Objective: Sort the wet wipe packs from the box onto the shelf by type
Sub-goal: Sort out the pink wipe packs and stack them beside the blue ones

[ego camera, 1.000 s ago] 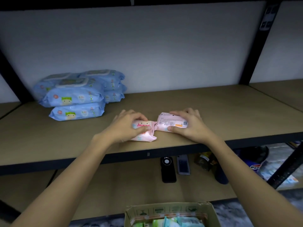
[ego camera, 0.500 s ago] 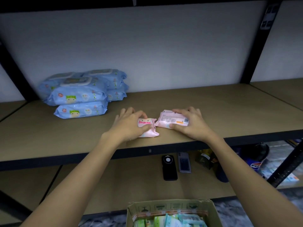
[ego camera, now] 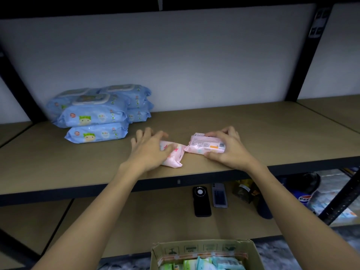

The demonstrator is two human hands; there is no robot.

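Observation:
Two small pink wet wipe packs lie side by side near the front edge of the tan shelf (ego camera: 263,125). My left hand (ego camera: 148,151) rests over the left pink pack (ego camera: 174,159) with its fingers spread and straight, slightly blurred. My right hand (ego camera: 231,151) grips the right pink pack (ego camera: 204,146), label side up, fingers on its far edge and thumb on its near edge. Several larger blue wipe packs (ego camera: 95,117) are stacked at the back left of the shelf. The cardboard box (ego camera: 204,247) below holds green and light blue packs.
On the lower shelf lie a black phone (ego camera: 202,201) and a grey phone (ego camera: 219,195), with a dark jar and a Pepsi bottle (ego camera: 303,198) to their right. Black uprights frame the shelf at both sides. The shelf's right half is bare.
My left hand's fingers have lifted and spread off the left pink pack, which now lies more tilted. My right hand keeps its hold on the right pack. The view has shifted slightly.

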